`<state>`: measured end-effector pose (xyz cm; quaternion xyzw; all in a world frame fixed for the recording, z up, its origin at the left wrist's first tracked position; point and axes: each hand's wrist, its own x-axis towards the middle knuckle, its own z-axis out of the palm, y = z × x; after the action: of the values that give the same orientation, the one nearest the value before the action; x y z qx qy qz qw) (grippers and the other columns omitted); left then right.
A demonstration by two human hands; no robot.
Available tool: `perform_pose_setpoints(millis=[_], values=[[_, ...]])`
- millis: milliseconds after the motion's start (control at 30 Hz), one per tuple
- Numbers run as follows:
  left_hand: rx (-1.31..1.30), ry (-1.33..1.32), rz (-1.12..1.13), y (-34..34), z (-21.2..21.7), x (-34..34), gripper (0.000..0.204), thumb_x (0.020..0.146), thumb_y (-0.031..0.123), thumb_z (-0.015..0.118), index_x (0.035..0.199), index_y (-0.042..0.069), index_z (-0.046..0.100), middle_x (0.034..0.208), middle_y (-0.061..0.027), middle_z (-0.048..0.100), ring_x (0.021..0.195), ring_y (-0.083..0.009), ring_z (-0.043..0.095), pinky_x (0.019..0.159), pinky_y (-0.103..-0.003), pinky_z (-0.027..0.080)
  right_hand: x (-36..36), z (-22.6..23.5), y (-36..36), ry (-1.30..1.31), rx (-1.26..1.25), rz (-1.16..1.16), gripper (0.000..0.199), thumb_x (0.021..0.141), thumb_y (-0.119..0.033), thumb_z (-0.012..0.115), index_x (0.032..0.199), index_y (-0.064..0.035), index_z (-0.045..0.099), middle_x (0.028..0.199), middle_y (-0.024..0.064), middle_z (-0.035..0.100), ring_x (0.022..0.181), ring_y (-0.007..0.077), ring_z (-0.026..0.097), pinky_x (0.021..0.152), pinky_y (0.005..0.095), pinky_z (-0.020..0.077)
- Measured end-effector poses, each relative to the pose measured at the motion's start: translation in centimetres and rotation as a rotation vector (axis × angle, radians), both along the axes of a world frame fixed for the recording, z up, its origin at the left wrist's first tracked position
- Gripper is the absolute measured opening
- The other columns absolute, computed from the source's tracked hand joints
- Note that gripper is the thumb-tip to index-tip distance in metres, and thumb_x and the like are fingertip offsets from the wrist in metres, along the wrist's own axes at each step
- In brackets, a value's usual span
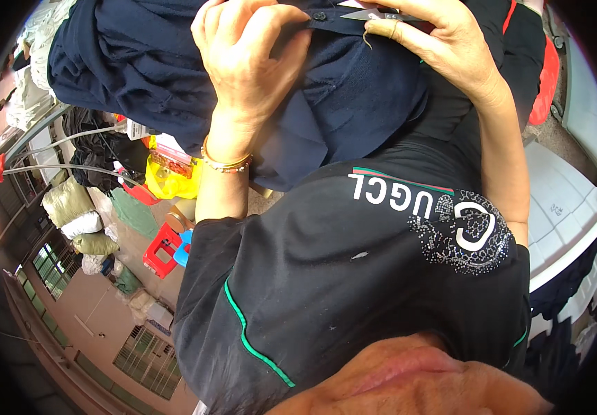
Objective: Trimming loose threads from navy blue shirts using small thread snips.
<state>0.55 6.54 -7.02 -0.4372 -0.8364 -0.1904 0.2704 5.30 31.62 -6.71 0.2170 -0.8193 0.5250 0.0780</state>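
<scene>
A navy blue garment [360,90] lies bunched in front of me at the top of the view. My left hand [246,62], with bracelets on its wrist, has its fingers closed on the cloth; thumb and forefinger pinch it beside a dark button [319,16]. On the other side of that button, my right hand [450,52] grips small thread snips [362,14]. Their pointed blades face left over the cloth edge, close to the button. A thin brownish thread [367,40] hangs at my right thumb. The top border cuts off some of both hands.
To the left are bent metal rods [39,130], a yellow plastic bag [170,178] and a red plastic stool [151,257]. Farther left, several stuffed sacks [68,205] lie on the floor. At the right stands a white flat surface [558,207], with dark cloth below it.
</scene>
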Motion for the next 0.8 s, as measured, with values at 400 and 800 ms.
perform_pose_setpoints(millis=[400,800], values=[[0.094,0.020,-0.065,-0.6,-0.4,0.1,0.031,0.064,0.005,0.081,0.092,0.015,0.074,0.087,0.0005,0.066,0.088,-0.0174,0.063,0.103,-0.044,0.041,-0.7,-0.1,-0.9,-0.106,-0.217,0.142,0.032,0.084,0.006,0.070,0.115,0.0017,0.070,0.091,0.0081,0.068,0.080,0.0142,0.067,0.073,0.0248,0.0531],[0.128,0.027,-0.082,-0.7,-0.4,0.3,0.032,0.062,0.004,0.082,0.092,0.014,0.074,0.086,0.0001,0.067,0.087,-0.0179,0.063,0.103,-0.044,0.041,-0.7,0.0,-1.7,-0.097,-0.235,0.146,0.032,0.081,0.006,0.073,0.112,0.0007,0.072,0.088,0.0075,0.068,0.078,0.0137,0.065,0.072,0.0247,0.0524]])
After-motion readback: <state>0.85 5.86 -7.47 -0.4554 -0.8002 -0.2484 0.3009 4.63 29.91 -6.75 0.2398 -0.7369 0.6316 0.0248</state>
